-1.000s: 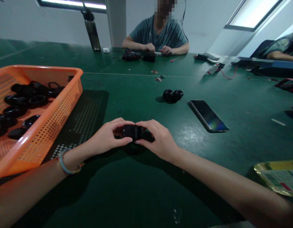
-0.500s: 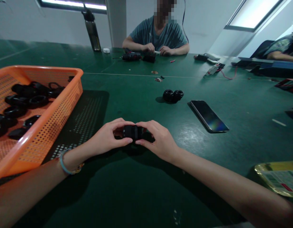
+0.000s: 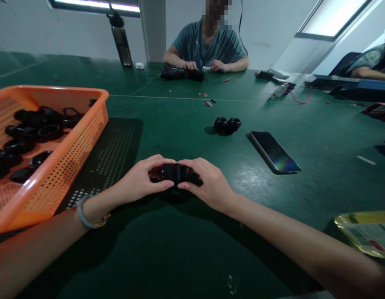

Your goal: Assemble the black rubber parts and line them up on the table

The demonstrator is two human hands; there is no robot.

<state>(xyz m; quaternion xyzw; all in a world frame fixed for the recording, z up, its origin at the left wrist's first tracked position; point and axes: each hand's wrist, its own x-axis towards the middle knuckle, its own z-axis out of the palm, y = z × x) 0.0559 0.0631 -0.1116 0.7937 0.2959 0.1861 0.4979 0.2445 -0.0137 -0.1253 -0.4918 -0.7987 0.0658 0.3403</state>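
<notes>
hands (image 3: 176, 180) gripping black fitting (image 3: 175, 173), green table (image 3: 167, 137)

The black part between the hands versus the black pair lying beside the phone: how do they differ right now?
The black part is gripped from both sides, left hand and right hand, just above the table; the black pair lies untouched beside the phone. The held part lies sideways; the pair's round openings face upward. The held part sits nearer the camera. Both are black, round and ribbed.
</notes>
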